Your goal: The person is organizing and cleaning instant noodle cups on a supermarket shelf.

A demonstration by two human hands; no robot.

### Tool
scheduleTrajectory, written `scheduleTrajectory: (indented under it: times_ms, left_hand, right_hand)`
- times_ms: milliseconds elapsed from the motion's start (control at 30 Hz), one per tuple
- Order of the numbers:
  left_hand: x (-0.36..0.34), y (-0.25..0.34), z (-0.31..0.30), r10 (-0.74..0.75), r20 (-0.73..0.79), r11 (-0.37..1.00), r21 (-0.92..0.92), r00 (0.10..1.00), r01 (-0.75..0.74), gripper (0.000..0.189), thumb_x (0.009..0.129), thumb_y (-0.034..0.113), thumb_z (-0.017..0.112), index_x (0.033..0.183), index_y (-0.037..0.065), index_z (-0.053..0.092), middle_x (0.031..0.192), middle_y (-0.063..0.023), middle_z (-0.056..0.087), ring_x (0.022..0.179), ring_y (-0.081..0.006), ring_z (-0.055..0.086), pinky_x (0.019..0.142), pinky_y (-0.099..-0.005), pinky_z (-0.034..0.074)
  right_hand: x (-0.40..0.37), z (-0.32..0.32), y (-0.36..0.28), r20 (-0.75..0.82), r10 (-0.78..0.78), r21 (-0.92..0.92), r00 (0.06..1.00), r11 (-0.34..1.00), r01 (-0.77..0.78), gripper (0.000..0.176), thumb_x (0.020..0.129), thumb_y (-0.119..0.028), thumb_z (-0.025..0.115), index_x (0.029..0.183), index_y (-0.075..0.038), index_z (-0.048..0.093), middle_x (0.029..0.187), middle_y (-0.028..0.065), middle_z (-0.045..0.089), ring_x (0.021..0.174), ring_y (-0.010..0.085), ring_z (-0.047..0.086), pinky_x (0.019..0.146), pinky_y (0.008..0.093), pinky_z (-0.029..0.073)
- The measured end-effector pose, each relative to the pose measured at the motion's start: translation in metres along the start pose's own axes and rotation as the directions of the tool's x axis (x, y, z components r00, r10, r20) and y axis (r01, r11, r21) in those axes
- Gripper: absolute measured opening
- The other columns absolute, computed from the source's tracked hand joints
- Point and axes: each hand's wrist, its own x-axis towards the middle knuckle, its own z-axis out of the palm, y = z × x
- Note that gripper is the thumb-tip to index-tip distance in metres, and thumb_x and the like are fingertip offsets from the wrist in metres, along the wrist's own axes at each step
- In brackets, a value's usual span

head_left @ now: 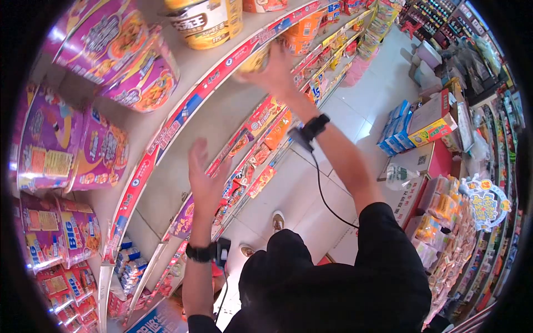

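Observation:
My right hand [276,73] reaches to the shelf below the top one, its fingers against a yellow instant noodle cup [255,61]. The hand looks closed on that cup, whose far side is hidden by the shelf edge. My left hand [205,175] hovers in front of a bare stretch of the lower shelf [166,191], fingers apart and holding nothing. An orange noodle cup [302,33] stands just beyond my right hand. A yellow and white noodle cup [206,25] sits on the shelf above.
Purple noodle cups [119,47] are stacked on the left. Packets in red wrapping [66,291] lie below them. The curved shelf edge [191,97] runs between my hands and the upper shelf. Cartons [427,125] and packaged goods [438,205] stand across the tiled aisle [338,116].

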Motion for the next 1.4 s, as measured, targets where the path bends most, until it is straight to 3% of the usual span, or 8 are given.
scheduleTrajectory:
  times_ms: [333,400,533,667,1033,1100,1167,1400]
  left_hand:
    - [0.072,-0.009,0.019,-0.083,-0.261,0.925,-0.38,0.962,-0.023,0.098,0.077,0.004,0.087,0.155,0.001,0.028,0.148,-0.0164,0.047,0.132,-0.0269,0.054,0.113,-0.041,0.043]
    - [0.047,-0.022,0.002,-0.099,-0.259,0.966,-0.256,0.961,0.03,0.105,0.071,-0.001,0.089,0.155,0.002,0.026,0.146,-0.017,0.046,0.132,-0.026,0.053,0.113,-0.0392,0.045]
    - [0.013,-0.03,-0.019,-0.205,-0.286,0.942,-0.316,0.936,0.11,0.102,0.07,-0.004,0.087,0.154,0.002,0.029,0.144,-0.0159,0.048,0.132,-0.0254,0.053,0.113,-0.0395,0.045]
    - [-0.006,-0.035,-0.034,-0.209,-0.264,0.94,-0.32,0.941,0.119,0.097,0.073,0.001,0.087,0.153,0.002,0.031,0.144,-0.0151,0.048,0.131,-0.0244,0.053,0.112,-0.0388,0.045]
    - [-0.065,-0.044,-0.091,-0.253,-0.225,0.924,-0.345,0.941,0.166,0.09,0.076,0.006,0.088,0.147,0.002,0.034,0.134,-0.0129,0.057,0.122,-0.0231,0.061,0.105,-0.0369,0.052]
    - [-0.086,-0.053,-0.103,-0.273,-0.167,0.858,-0.488,0.948,0.161,0.098,0.072,0.003,0.09,0.149,0.002,0.029,0.136,-0.0139,0.056,0.126,-0.0237,0.059,0.107,-0.0384,0.052]
    - [-0.104,-0.057,-0.111,-0.127,-0.205,0.911,-0.411,0.971,0.032,0.109,0.067,0.005,0.095,0.15,0.002,0.025,0.139,-0.0147,0.053,0.129,-0.0241,0.058,0.109,-0.039,0.051]
    - [-0.191,-0.076,-0.183,0.013,-0.263,0.884,-0.448,0.965,-0.134,0.122,0.059,0.012,0.101,0.151,-0.001,0.023,0.141,-0.0177,0.051,0.133,-0.0238,0.055,0.111,-0.0387,0.05]
  right_hand:
    - [-0.14,0.0,-0.052,0.413,-0.211,0.337,0.886,0.939,0.066,0.1,0.073,-0.043,0.089,0.147,0.002,0.04,0.139,0.0246,0.051,0.131,0.0457,0.047,0.112,0.055,0.037]
    - [-0.131,-0.004,-0.016,0.374,-0.194,0.331,0.907,0.942,0.065,0.106,0.071,-0.037,0.092,0.15,0.005,0.035,0.138,0.0258,0.05,0.131,0.0433,0.048,0.111,0.0528,0.039]
    - [-0.066,0.011,0.066,-0.222,0.108,-0.042,0.969,0.992,-0.12,0.113,0.063,-0.033,0.098,0.149,0.004,0.034,0.133,0.0238,0.055,0.129,0.0387,0.052,0.111,0.0462,0.042]
    - [-0.018,0.035,0.097,-0.25,0.11,0.131,0.962,0.988,-0.079,0.111,0.061,-0.032,0.099,0.144,0.003,0.036,0.135,0.0224,0.056,0.128,0.0376,0.055,0.11,0.0443,0.044]
    - [-0.104,-0.016,-0.031,0.148,0.136,0.731,0.98,0.653,-0.2,0.104,0.068,-0.026,0.098,0.148,0.003,0.039,0.137,0.0148,0.058,0.125,0.0246,0.057,0.107,0.0409,0.047]
    - [-0.164,-0.033,-0.029,0.191,0.075,0.402,0.979,0.904,-0.147,0.105,0.071,-0.025,0.096,0.152,0.002,0.036,0.144,0.0162,0.052,0.132,0.027,0.053,0.11,0.0407,0.045]
    - [-0.211,-0.061,-0.074,0.209,-0.071,0.437,0.975,0.899,-0.028,0.098,0.071,-0.009,0.094,0.149,0.002,0.035,0.142,0.0157,0.052,0.127,0.0244,0.058,0.108,0.0411,0.05]
    - [-0.417,-0.067,-0.166,0.549,0.191,0.293,0.813,0.867,-0.402,0.099,0.071,-0.002,0.092,0.151,0.003,0.033,0.146,0.0173,0.051,0.129,0.0236,0.057,0.107,0.0388,0.051]
